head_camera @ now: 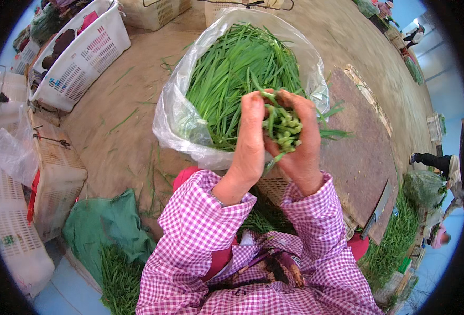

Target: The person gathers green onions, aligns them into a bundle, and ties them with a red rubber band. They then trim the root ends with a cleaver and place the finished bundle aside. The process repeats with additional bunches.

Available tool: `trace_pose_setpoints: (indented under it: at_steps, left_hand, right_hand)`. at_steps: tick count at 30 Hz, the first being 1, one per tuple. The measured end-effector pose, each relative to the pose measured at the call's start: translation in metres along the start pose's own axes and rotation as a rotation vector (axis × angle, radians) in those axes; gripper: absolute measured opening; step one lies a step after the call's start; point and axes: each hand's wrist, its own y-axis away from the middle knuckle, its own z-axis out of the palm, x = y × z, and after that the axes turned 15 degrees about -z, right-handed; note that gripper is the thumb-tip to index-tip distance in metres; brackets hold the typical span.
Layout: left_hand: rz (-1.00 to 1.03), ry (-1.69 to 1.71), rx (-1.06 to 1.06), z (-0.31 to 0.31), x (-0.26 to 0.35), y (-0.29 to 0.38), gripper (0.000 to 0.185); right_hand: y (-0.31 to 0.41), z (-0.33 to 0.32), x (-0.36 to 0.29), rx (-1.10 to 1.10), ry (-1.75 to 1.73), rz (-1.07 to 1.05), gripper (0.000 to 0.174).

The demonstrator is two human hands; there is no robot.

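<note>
Both my hands are wrapped around one bundle of green chives [285, 128], whose pale cut ends face me. My left hand [251, 134] presses the bundle's left side, and my right hand [308, 132] curves around its right side. A few leaves stick out to the right past my right hand. Beyond the bundle stands a clear plastic bag [172, 118], its mouth wide, packed with long green chives [232, 75]. My hands are over the near right part of that bag and hide some of it. Checked sleeves cover both my forearms.
A brown board [358, 153] lies at right, with a flat metal blade [377, 206] near its edge. White plastic crates [84, 55] line the left. Green cloth [102, 228] and loose chives [121, 275] lie at lower left. More greens [397, 232] and other people are at far right.
</note>
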Motion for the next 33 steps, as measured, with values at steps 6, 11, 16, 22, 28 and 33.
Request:
trace_pose_setpoints:
  at_steps: [6, 11, 16, 22, 28, 33]
  left_hand:
    - [0.183, -0.258, 0.075, 0.012, -0.015, 0.006, 0.041]
    - [0.288, -0.497, 0.134, 0.022, -0.017, 0.019, 0.039]
    - [0.213, -0.521, 0.065, 0.037, -0.037, 0.092, 0.031]
    - [-0.356, 0.018, -0.549, 0.088, -0.08, 0.107, 0.079]
    - [-0.588, 0.23, -0.606, 0.136, -0.079, 0.13, 0.062]
    - [-0.486, 0.013, -0.492, 0.129, -0.083, 0.136, 0.043]
  right_hand:
    - [0.004, -0.021, -0.002, -0.057, 0.012, 0.03, 0.069]
    - [0.016, -0.018, -0.005, 0.166, -0.006, 0.124, 0.056]
    - [0.007, -0.054, -0.014, 0.628, -0.033, 0.177, 0.041]
    - [0.038, -0.123, -0.091, 0.776, 0.244, 0.212, 0.046]
    - [0.129, -0.13, -0.151, 0.769, 0.198, 0.104, 0.066]
    - [0.198, -0.153, -0.192, 0.414, 0.181, 0.218, 0.081]
